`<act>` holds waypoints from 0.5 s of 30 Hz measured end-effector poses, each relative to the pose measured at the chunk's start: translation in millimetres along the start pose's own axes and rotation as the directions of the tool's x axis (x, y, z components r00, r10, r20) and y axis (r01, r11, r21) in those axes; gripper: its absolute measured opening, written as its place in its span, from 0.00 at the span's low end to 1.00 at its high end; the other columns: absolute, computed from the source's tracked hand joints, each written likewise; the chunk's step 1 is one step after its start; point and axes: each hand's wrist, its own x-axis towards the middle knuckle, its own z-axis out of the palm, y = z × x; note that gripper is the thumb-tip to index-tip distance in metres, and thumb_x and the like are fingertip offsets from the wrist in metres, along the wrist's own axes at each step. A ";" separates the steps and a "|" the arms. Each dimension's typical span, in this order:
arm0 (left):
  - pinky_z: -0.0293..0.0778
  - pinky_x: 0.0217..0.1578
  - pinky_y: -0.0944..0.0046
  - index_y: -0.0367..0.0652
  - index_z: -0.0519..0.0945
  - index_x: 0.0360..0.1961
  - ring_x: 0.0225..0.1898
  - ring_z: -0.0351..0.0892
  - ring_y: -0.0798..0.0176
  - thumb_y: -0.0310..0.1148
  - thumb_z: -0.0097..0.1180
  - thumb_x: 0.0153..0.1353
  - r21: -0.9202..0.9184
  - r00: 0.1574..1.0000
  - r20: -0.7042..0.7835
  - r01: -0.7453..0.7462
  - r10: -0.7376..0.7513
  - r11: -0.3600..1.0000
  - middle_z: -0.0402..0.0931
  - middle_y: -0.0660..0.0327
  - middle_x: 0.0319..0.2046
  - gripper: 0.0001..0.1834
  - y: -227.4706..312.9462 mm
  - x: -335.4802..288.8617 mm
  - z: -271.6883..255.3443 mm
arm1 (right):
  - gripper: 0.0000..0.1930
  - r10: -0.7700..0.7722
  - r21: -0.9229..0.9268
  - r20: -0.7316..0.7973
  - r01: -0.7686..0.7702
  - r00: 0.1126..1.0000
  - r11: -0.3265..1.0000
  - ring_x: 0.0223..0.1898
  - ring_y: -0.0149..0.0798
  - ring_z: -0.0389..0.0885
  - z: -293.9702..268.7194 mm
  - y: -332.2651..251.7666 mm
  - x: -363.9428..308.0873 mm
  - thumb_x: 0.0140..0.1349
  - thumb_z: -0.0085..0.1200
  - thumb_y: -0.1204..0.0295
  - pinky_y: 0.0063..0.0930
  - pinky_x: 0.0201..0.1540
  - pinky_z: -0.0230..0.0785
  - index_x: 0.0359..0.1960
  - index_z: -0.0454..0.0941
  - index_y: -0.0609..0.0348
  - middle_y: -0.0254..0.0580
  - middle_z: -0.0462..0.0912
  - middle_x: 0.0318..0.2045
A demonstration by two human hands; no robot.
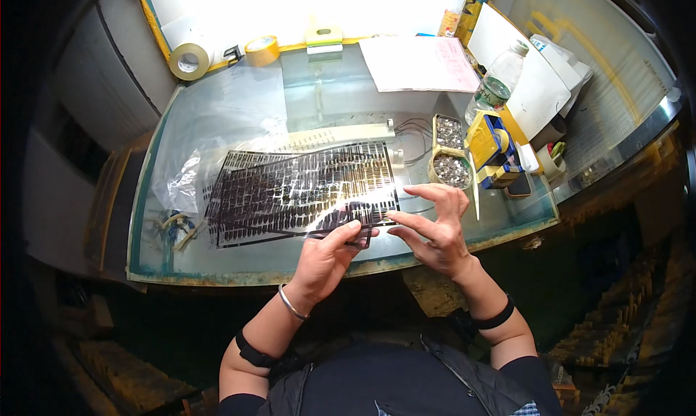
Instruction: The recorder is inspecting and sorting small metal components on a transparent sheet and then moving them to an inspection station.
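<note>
My left hand (326,264) pinches a small dark rectangular piece (362,213). Beyond it, thin black-patterned rectangular sheets (283,191) lie overlapping on the desk (507,217).

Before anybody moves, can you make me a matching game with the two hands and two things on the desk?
1. left hand
2. right hand
3. bottle
4. tape dispenser

A. see-through, standing upright
B. holding a dark patterned sheet
C. blue and yellow
D. thumb and fingers spread apart

Right pairs: 1-B, 2-D, 3-A, 4-C
</note>
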 end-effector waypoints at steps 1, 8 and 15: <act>0.72 0.42 0.66 0.38 0.75 0.47 0.42 0.79 0.65 0.26 0.49 0.64 -0.001 1.000 0.003 -0.001 0.001 1.000 0.79 0.58 0.41 0.11 -0.1 0.1 -0.5 | 0.18 -0.021 0.017 0.000 0.021 1.000 1.000 0.50 0.41 0.68 0.4 -2.4 0.9 0.41 0.68 0.68 0.38 0.53 0.51 0.38 0.83 0.39 0.35 0.74 0.49; 0.73 0.44 0.63 0.37 0.74 0.48 0.43 0.79 0.63 0.27 0.48 0.65 -0.025 0.999 -0.034 0.012 -0.013 1.000 0.79 0.58 0.40 0.12 -2.1 0.2 -2.1 | 0.18 -0.147 0.069 0.024 0.145 0.989 0.987 0.48 0.40 0.70 4.3 -18.8 3.6 0.40 0.63 0.72 0.37 0.51 0.52 0.36 0.83 0.36 0.33 0.75 0.48; 0.73 0.44 0.62 0.36 0.75 0.48 0.42 0.79 0.62 0.27 0.48 0.65 -0.011 0.999 -0.035 -0.002 0.001 1.000 0.79 0.58 0.39 0.12 -2.7 0.5 -2.4 | 0.17 -0.177 0.020 0.019 0.177 0.984 0.984 0.47 0.39 0.70 9.2 -23.6 4.1 0.42 0.61 0.72 0.36 0.50 0.52 0.36 0.84 0.37 0.32 0.76 0.47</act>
